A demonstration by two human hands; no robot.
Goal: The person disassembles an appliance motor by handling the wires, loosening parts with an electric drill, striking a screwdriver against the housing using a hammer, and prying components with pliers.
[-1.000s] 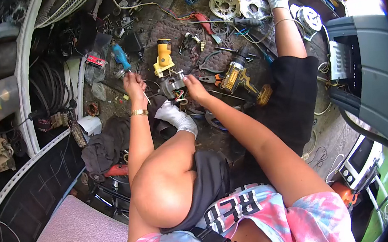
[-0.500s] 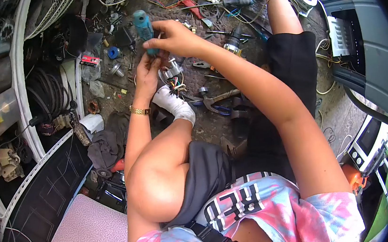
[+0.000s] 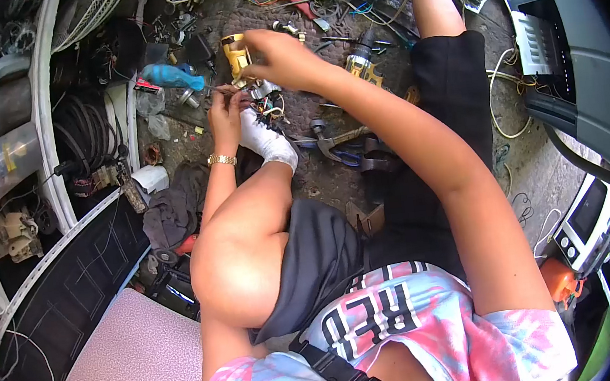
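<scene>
Tipped leftward since the earlier frame, the blue screwdriver (image 3: 172,76) has left my right hand (image 3: 278,61) and now points its handle away from my left hand (image 3: 225,113). My left fingers are pinched narrow at its shaft end. My right hand curves over the yellow housing (image 3: 235,55); I cannot tell how firmly it grips. Just below, the metal part (image 3: 265,90) and its wires (image 3: 268,111) sit beside my white sock (image 3: 264,137).
</scene>
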